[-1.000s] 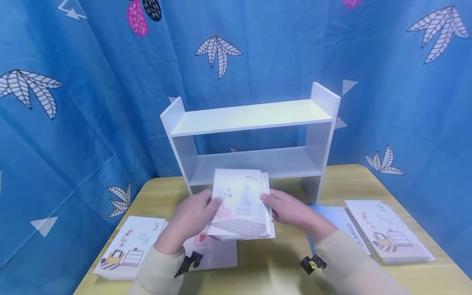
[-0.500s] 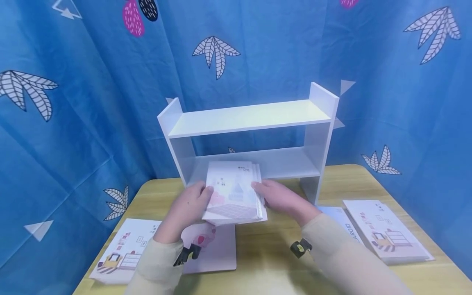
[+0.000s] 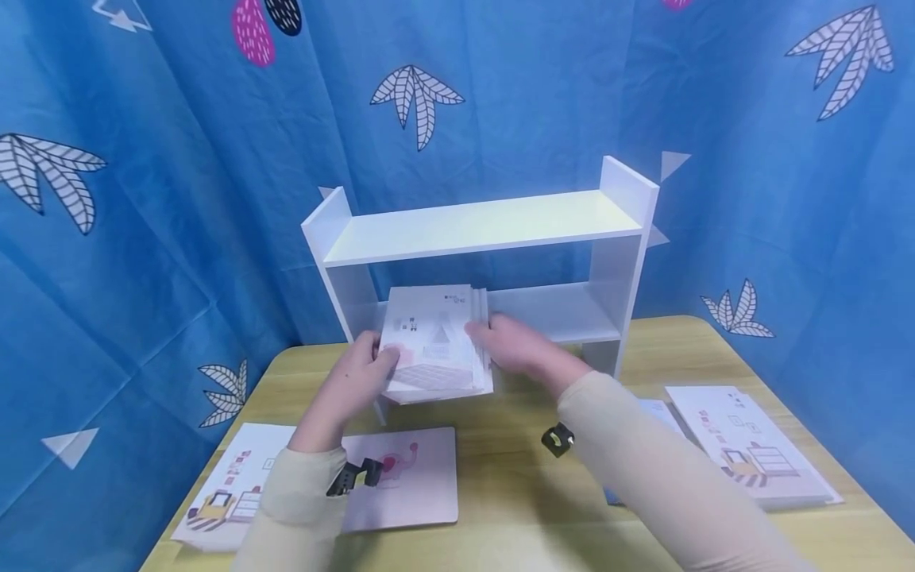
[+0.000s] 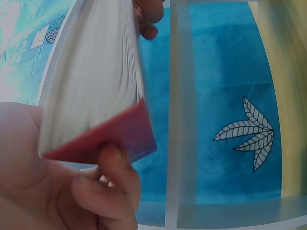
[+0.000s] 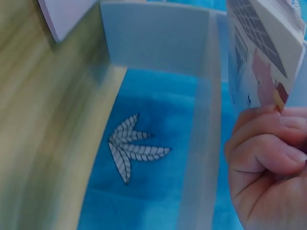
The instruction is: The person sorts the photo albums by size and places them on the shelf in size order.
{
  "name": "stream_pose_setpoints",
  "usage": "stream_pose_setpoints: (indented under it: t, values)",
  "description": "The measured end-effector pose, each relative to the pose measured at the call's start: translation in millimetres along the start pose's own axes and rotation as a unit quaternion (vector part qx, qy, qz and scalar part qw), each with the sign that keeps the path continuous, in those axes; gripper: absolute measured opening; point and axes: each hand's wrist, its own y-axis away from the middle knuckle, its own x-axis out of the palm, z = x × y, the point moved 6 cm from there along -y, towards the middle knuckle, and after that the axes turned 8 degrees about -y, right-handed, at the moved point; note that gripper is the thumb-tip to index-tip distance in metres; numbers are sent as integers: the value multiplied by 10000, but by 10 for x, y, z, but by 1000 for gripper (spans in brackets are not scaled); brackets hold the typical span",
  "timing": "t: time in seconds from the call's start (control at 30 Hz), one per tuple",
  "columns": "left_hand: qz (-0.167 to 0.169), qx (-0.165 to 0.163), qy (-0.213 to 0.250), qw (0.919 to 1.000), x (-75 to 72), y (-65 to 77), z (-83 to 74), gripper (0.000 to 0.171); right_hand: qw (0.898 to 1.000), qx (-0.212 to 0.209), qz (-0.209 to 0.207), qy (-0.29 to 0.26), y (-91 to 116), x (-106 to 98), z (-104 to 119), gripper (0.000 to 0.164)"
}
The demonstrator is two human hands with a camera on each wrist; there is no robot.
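Both hands hold a thick white book (image 3: 429, 338) with a pale printed cover at the front of the white shelf unit's lower shelf (image 3: 550, 310). My left hand (image 3: 353, 377) grips its left edge, thumb on the cover. On the opposite edge my right hand (image 3: 518, 345) grips it, thumb also on top. The left wrist view shows the book's page block (image 4: 91, 81) and red spine, with curled fingers (image 4: 117, 177) against the spine. A picture-printed side of the book (image 5: 264, 62) appears above the right fingers in the right wrist view.
A pink pad with an elephant drawing (image 3: 422, 485) lies in front of the shelf. White printed books (image 3: 229, 485) lie at left, more white books (image 3: 750, 445) at right beside a blue one (image 3: 661, 413). The unit's top board (image 3: 486, 226) overhangs the lower shelf.
Both hands have carried the book forward and slightly left, from in front of the shelf to over the lower shelf's front edge. More of the pink pad shows now.
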Motion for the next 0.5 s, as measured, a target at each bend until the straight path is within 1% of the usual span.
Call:
stream_pose_setpoints:
  t: [0.1, 0.23, 0.33, 0.37, 0.47, 0.5]
  values:
    - [-24, 18, 185, 9998, -26, -7, 3, 58, 9984, 66, 43, 556, -103, -18, 82, 55]
    - [-150, 37, 235, 9996, -55, -9, 10, 80, 9944, 86, 127, 1047, -249, -28, 153, 50]
    - [-222, 122, 126, 9996, -65, -9, 11, 92, 9909, 243, 130, 1317, -342, -36, 157, 47]
    - [-211, 168, 82, 9996, -68, -5, 7, 95, 9908, 323, 134, 1309, -367, -35, 152, 46]
    - [-79, 370, -198, 9991, -65, 16, -3, 101, 9897, 455, 91, 1355, -422, -29, 148, 45]
    - [-49, 412, -331, 9986, -62, 22, -4, 101, 9895, 516, 75, 1348, -445, -22, 145, 46]
